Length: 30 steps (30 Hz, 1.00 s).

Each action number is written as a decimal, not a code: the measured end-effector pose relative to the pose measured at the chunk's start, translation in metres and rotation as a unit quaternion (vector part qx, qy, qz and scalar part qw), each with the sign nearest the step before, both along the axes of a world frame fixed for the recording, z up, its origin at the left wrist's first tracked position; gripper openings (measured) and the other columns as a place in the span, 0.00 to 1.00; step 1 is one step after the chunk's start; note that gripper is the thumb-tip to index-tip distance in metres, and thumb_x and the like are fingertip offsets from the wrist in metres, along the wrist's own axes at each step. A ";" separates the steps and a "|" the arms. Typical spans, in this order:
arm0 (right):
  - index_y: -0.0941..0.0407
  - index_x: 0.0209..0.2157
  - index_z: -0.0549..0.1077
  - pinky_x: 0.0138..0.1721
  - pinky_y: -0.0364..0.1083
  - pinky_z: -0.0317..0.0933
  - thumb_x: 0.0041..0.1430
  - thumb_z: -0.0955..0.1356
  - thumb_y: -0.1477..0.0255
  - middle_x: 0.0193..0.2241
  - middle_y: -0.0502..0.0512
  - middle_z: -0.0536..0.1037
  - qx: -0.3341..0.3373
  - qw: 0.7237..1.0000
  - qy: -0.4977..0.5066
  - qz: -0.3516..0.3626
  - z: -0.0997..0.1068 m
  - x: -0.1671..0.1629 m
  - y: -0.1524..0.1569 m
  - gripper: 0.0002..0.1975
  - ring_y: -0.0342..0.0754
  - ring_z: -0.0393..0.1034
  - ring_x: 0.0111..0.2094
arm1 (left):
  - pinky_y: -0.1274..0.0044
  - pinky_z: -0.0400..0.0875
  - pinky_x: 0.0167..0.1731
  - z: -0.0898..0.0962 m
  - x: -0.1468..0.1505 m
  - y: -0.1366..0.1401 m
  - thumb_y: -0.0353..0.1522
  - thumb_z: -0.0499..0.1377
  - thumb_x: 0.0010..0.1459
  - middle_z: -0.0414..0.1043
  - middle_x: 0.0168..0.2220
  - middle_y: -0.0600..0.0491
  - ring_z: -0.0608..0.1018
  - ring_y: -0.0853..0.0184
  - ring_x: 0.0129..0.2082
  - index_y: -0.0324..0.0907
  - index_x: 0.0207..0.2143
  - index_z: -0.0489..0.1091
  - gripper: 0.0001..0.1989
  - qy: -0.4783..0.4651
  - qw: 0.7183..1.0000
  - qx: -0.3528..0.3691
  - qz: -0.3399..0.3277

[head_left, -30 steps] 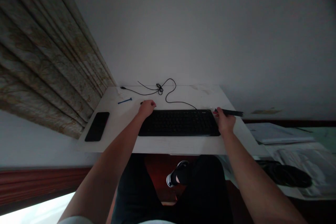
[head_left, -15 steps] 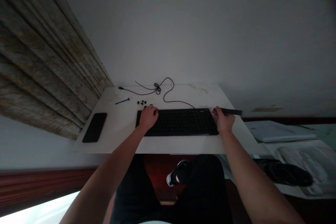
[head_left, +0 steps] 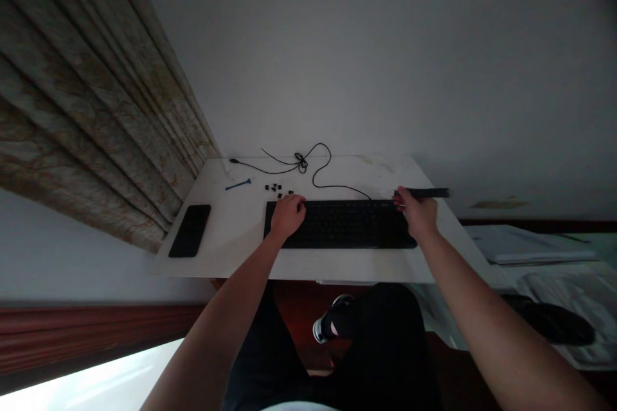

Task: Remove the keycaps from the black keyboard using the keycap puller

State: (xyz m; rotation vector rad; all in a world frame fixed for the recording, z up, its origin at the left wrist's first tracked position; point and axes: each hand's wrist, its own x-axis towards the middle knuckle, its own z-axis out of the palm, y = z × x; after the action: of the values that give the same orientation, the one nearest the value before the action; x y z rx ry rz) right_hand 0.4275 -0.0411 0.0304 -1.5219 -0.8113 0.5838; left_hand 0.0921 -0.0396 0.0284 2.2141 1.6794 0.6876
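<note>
A black keyboard [head_left: 347,228] lies on the white table, its cable leading off the back edge. My left hand [head_left: 288,215] is closed over the keyboard's upper left part, fingers curled at its back edge. Beside those fingertips sit several small black keycaps [head_left: 274,188]. At the keyboard's right end, my right hand [head_left: 418,210] grips a long, narrow black bar-shaped thing [head_left: 436,192], which points right. Something small and red shows at the right fingertips, too small to name.
A black phone [head_left: 189,231] lies at the table's [head_left: 231,231] left side. Behind it is a small blue tool [head_left: 238,184]. The tied cable [head_left: 301,164] runs along the back, near the wall. Papers [head_left: 530,244] are on a lower surface at right; a patterned curtain [head_left: 120,109] hangs left.
The view has shifted, so everything sits slightly further right. One more keycap shows near my left fingertips. My right hand has lifted slightly and turned the black bar to nearly level.
</note>
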 end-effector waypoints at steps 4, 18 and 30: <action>0.59 0.34 0.76 0.22 0.43 0.70 0.52 0.74 0.59 0.25 0.57 0.80 -0.054 0.983 0.002 0.173 0.018 -0.073 -0.006 0.17 0.47 0.75 0.24 | 0.68 0.68 0.53 0.001 0.000 0.000 0.29 0.57 0.61 0.77 0.43 0.49 0.76 0.61 0.48 0.42 0.50 0.72 0.14 -0.008 1.000 -0.004 0.002; 0.57 0.24 0.74 0.30 0.42 0.67 0.61 0.69 0.66 0.22 0.57 0.79 -0.146 0.909 -0.240 0.308 0.036 -0.173 0.013 0.13 0.50 0.79 0.28 | 0.69 0.68 0.50 0.002 -0.002 0.000 0.34 0.56 0.66 0.76 0.44 0.49 0.76 0.61 0.48 0.43 0.44 0.74 0.08 0.004 0.999 0.008 -0.034; 0.58 0.25 0.75 0.30 0.41 0.62 0.58 0.70 0.70 0.25 0.59 0.80 -0.188 0.860 -0.326 0.343 0.053 -0.180 0.025 0.09 0.49 0.77 0.29 | 0.67 0.68 0.52 0.000 -0.001 -0.001 0.29 0.57 0.63 0.77 0.44 0.47 0.75 0.59 0.49 0.42 0.42 0.76 0.09 0.028 0.999 0.005 -0.035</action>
State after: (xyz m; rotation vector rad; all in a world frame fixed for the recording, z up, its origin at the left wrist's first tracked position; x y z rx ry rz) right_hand 0.2477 -0.0162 0.0834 -1.8017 -1.9046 0.7799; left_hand 0.0913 -0.0402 0.0288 2.3068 1.6190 0.6242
